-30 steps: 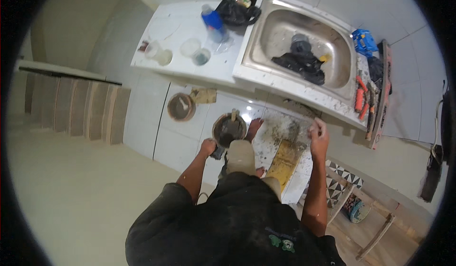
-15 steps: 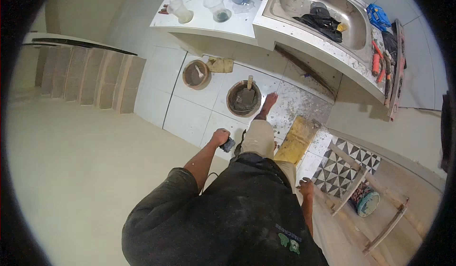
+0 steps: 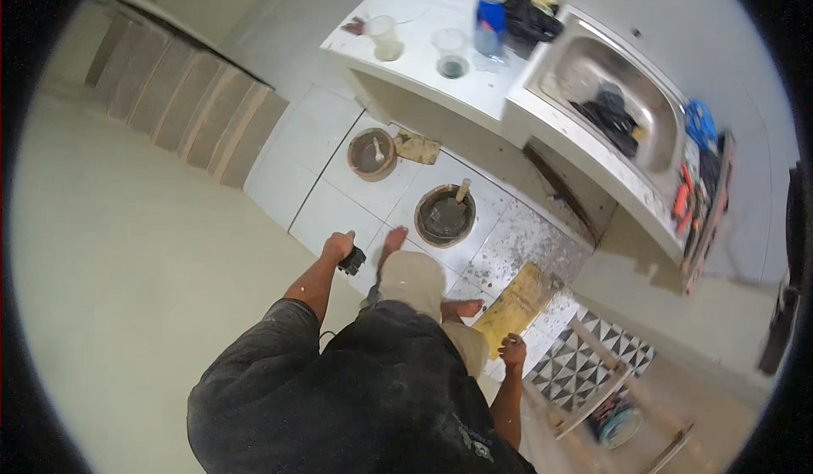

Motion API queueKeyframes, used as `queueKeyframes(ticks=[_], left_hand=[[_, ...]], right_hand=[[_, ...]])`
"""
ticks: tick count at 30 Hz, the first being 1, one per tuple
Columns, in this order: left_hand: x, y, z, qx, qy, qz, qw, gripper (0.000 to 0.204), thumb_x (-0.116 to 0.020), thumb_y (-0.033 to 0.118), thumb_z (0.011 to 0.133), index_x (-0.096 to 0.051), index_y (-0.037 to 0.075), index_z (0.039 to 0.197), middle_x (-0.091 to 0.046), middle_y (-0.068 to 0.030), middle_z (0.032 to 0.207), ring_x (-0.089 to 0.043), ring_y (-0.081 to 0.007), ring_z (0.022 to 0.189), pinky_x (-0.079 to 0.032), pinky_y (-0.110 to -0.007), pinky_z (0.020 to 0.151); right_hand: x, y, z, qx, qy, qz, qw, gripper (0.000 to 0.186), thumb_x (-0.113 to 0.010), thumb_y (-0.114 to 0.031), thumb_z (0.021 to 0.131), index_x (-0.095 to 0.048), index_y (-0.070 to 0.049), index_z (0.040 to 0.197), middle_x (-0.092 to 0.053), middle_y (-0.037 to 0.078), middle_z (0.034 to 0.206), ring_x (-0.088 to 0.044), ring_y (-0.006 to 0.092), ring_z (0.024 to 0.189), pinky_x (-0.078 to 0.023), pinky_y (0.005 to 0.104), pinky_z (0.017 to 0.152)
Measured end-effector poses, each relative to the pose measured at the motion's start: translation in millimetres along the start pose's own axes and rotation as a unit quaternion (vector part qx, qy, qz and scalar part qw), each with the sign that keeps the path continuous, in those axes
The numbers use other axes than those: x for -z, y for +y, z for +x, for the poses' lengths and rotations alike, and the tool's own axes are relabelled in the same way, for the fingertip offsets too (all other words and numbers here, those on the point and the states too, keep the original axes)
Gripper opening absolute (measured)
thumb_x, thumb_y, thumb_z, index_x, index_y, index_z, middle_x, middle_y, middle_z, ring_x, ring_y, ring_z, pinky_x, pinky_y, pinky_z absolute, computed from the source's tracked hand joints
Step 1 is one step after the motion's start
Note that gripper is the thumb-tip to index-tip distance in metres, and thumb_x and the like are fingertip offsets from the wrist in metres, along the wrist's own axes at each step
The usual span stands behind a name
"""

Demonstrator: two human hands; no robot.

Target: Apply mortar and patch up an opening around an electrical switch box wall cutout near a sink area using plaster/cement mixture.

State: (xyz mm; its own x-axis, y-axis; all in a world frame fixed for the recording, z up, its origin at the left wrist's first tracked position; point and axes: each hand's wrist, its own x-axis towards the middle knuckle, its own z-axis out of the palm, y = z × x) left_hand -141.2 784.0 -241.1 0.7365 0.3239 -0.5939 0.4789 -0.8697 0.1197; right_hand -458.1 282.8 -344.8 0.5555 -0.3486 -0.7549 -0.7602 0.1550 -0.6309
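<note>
My left hand [image 3: 340,245] is closed around a dark, sponge-like piece [image 3: 352,261], held out over the white floor tiles. Its exact kind does not show. My right hand [image 3: 512,349] hangs beside the yellow board [image 3: 518,306], fingers loosely bent and apart, with nothing visible in it. Ahead of my feet stands a round bucket [image 3: 445,235] of wet grey mortar, a trowel [image 3: 462,191] leaning in it with its handle up. Farther left, a smaller bucket [image 3: 356,169] of grey mix holds a white-handled tool [image 3: 378,148].
A white counter [image 3: 406,8] carries plastic cups and a blue bottle [image 3: 489,30]. The steel sink [image 3: 584,59] holds a black bag [image 3: 611,124]; tools lie along its right edge. Steps [image 3: 182,93] rise at far left. A wooden ladder [image 3: 593,402] stands at lower right. Mortar crumbs spot the tiles.
My view has turned and shifted. One foot has stepped to the left of the mortar bucket. My left hand still holds the dark piece; my right hand has swung forward beside the yellow board.
</note>
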Motion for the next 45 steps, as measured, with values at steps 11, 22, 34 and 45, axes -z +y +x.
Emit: queueKeyframes(ticks=[11,22,34,45], left_hand=[[-73.0,-96.9,243.4,0.070,-0.229,-0.230,0.943,0.033,-0.062,0.036,0.082,-0.071,0.007,0.095,-0.070,-0.0155,0.096,-0.066,-0.0311,0.085,-0.052,-0.044,0.079],[-196.9,-41.8,524.4,0.242,-0.237,-0.769,0.543,0.038,-0.072,0.033,0.083,-0.063,-0.002,0.095,-0.064,-0.0091,0.078,-0.062,-0.0222,0.064,-0.052,-0.037,0.065],[-162.7,-62.6,486.3,0.120,-0.185,-0.801,0.557,0.029,-0.061,0.021,0.083,-0.057,0.008,0.109,-0.064,-0.0077,0.089,-0.063,-0.0216,0.071,-0.053,-0.036,0.066],[67.9,-21.0,140.9,0.070,-0.359,-0.582,0.726,0.032,-0.065,0.023,0.081,-0.056,0.004,0.105,-0.061,-0.0071,0.081,-0.063,-0.0227,0.070,-0.056,-0.039,0.066]], right_hand=[[-133.7,-133.0,30.8,-0.082,-0.080,-0.271,0.956,0.032,-0.063,-0.018,0.086,-0.061,-0.002,0.113,-0.070,0.014,0.083,-0.069,0.0184,0.070,-0.054,0.0326,0.062],[-420.8,-289.1,80.8,-0.143,-0.168,-0.374,0.901,0.036,-0.057,-0.021,0.094,-0.056,0.003,0.121,-0.069,0.014,0.094,-0.068,0.0191,0.083,-0.053,0.0317,0.074],[-476.6,-336.7,128.5,-0.005,-0.180,-0.441,0.879,0.033,-0.059,-0.024,0.092,-0.061,-0.004,0.119,-0.070,0.014,0.094,-0.068,0.0213,0.083,-0.053,0.0330,0.077],[-423.0,-408.1,48.0,0.384,-0.106,-0.402,0.825,0.028,-0.058,-0.015,0.086,-0.059,-0.007,0.113,-0.060,0.021,0.091,-0.061,0.0408,0.087,-0.051,0.0494,0.078]])
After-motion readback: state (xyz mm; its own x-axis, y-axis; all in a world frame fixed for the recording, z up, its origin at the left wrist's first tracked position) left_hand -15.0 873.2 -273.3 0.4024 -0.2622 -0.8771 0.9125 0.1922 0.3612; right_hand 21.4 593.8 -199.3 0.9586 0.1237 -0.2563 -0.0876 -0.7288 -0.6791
